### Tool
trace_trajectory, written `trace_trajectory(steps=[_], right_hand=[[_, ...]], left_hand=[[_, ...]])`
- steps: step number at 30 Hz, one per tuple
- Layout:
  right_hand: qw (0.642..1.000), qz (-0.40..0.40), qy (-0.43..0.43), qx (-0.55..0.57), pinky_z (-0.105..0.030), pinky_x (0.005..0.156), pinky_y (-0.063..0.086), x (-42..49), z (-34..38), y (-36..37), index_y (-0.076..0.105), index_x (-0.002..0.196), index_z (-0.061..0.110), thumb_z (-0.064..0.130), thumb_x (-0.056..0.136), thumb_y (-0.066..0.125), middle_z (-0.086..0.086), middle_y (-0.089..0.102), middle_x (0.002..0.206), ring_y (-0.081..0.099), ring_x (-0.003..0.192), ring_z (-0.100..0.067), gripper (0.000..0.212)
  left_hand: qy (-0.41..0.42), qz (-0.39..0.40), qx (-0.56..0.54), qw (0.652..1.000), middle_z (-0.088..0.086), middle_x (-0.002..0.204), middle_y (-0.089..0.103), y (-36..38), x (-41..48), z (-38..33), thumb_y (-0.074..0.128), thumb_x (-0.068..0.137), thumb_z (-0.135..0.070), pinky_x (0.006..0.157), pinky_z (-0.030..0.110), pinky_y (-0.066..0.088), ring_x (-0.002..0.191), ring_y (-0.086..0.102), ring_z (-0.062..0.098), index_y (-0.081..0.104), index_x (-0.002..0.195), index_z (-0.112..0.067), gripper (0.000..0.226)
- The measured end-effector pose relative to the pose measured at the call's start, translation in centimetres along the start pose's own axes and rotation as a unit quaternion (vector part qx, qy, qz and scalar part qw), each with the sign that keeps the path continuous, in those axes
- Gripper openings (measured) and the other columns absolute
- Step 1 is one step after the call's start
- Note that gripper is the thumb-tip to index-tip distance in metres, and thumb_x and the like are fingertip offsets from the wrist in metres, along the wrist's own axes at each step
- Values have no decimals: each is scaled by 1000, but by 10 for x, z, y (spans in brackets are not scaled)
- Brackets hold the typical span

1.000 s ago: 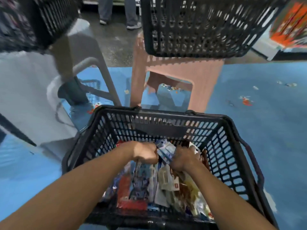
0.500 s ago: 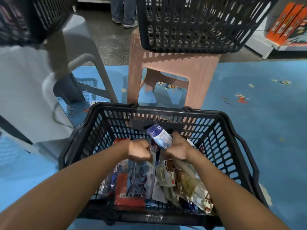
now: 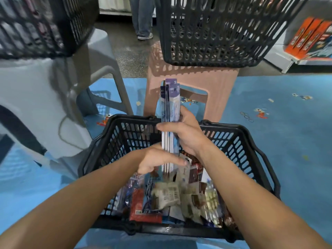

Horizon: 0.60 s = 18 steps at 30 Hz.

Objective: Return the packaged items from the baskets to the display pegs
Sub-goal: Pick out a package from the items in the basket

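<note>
Half a second earlier both hands were down among the packaged goods; since then my right hand (image 3: 186, 135) had lifted a stack of slim packets (image 3: 169, 105) out, so that it stood upright above the far rim of the shopping basket (image 3: 251, 139). That hand was wrapped round the middle of the stack, thumb across the near face and fingers behind, with the purple header cards pointing up. I judged I held them that way so the hanging ends stayed together for the pegs.

My left hand (image 3: 158, 160) lay lower, its fingers nearly straight and laid against the bottom end of the stack, holding nothing; it seemed to be squaring the edges.

Below, the other packaged items (image 3: 167, 196) lay loose and overlapping in the basket, which sat on the blue floor (image 3: 287, 159). Beyond it a pink stool (image 3: 221, 87) carried a second basket (image 3: 215, 33), and a grey stool (image 3: 45, 87) to the left carried a third (image 3: 36, 27). No display pegs showed, so the stack was not yet hung.
</note>
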State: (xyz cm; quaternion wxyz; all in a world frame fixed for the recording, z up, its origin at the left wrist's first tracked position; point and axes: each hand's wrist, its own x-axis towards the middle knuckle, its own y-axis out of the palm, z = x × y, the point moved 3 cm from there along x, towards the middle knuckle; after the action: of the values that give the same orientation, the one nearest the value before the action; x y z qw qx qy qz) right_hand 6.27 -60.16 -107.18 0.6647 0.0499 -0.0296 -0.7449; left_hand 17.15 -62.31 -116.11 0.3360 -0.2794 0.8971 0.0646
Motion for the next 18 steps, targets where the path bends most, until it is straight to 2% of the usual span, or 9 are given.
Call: trace_trajectory(steps=[2,3,5,7,9,11,15,16,18], right_hand=[[999,4,-23,25,-27,81,55,0,7,7,59,125,6,-13,75,77,0,74,96,71,92,-17,56],[999,2,-29,38,-27,82,55,1,8,8,60,123,7,-13,77,76,-1,74,98,71,94,-17,53],[998,-3,-35,57,-25,81,54,1,7,10,61,120,7,-13,79,73,1,74,96,71,91,-14,47],[998,-4,-35,59,-25,81,53,2,4,12,59,123,2,-12,81,73,2,74,94,70,88,-11,46],[998,-3,-30,51,-27,81,53,3,-1,13,56,128,1,-7,82,75,3,72,94,69,88,-11,50],[999,5,-27,42,-30,83,52,5,-5,14,54,131,3,-3,82,77,3,71,95,68,90,-13,54],[1000,13,-18,17,-37,87,53,7,-11,17,60,121,8,5,77,80,-4,69,96,67,93,-20,48],[1000,16,-14,8,-37,86,53,7,-13,18,61,115,11,4,78,80,-6,69,95,66,92,-21,42],[1000,24,-4,-5,-39,83,54,8,-18,21,61,107,16,4,76,82,-8,68,95,67,91,-22,38]], left_hand=[[-3,-10,-54,998,-9,167,20,-2,-8,-4,99,33,-57,121,52,10,154,10,14,25,159,-22,150],[-5,-8,-70,997,-11,164,26,-3,-12,-5,97,45,-53,121,54,9,152,11,13,39,153,-22,126],[-25,12,-78,997,-13,142,48,-3,-23,-8,87,73,-40,121,56,10,145,23,14,65,121,-28,54],[-29,24,-63,997,-11,120,59,-5,-29,-7,79,83,-35,118,49,17,138,34,19,71,103,-24,24],[-32,11,-40,999,-11,113,58,-7,-34,-6,75,88,-30,112,40,22,132,36,16,71,105,-18,21],[-15,-2,-43,999,-9,120,60,-12,-30,1,80,82,-30,117,40,22,131,38,14,69,105,-25,26],[39,-64,-30,997,10,136,62,-30,-5,23,101,41,-51,118,54,32,133,52,31,66,123,-18,95],[32,-71,-33,996,9,137,61,-36,5,31,101,37,-53,116,52,36,131,55,29,59,132,-14,111],[32,-83,-34,995,3,141,60,-45,21,42,100,39,-56,113,44,39,127,58,20,51,140,-20,119]])
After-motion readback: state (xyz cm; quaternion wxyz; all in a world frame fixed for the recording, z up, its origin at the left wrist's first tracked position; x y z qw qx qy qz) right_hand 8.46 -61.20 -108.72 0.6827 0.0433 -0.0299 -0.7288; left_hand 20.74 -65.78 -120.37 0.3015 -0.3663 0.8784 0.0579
